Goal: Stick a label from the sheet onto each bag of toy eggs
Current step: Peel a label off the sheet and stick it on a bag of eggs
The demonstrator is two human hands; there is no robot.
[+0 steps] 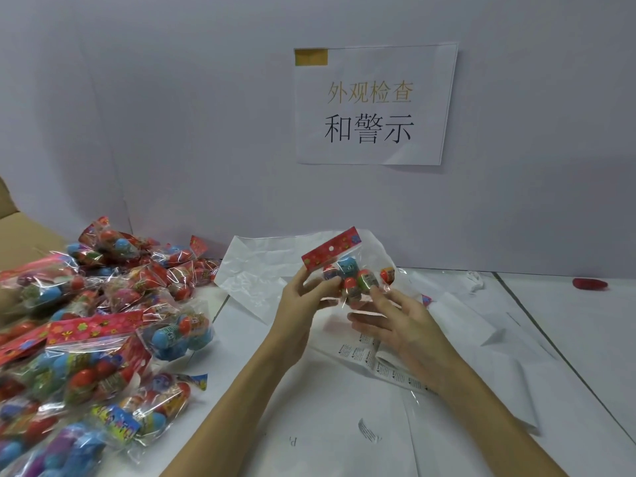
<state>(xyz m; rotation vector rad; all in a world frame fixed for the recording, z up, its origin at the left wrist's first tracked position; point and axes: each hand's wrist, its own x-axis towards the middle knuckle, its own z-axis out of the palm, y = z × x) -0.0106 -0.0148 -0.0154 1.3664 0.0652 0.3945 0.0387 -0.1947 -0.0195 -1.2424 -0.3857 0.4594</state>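
While raised above the white paper-covered table [344,425], held between both hands: a clear plastic bag of coloured toy eggs with a red flowered header card [347,266], tilted so the card's right end sits higher. Pinched at its lower left by the left hand [299,304], thumb and fingertips curled onto the plastic just under the card. Touched from below and to the right by the right hand [399,325], fingers spread and nearly straight, fingertips against the bag's underside; whether any label sits under them, cannot tell. Directly beneath the held bag, partly under the right wrist: a white strip-shaped sheet of small printed labels [385,364], lying flat. Left of the held bag: a large heap of similar clear egg bags with red cards [96,321], with a brown cardboard box [20,228] behind the heap. Behind the held bag: a crumpled translucent plastic sheet [261,270]. Above it on the pale wall: a white paper sign with Chinese characters [373,105]. Far right of the held bag: a small red object [590,284], too blurred to identify.
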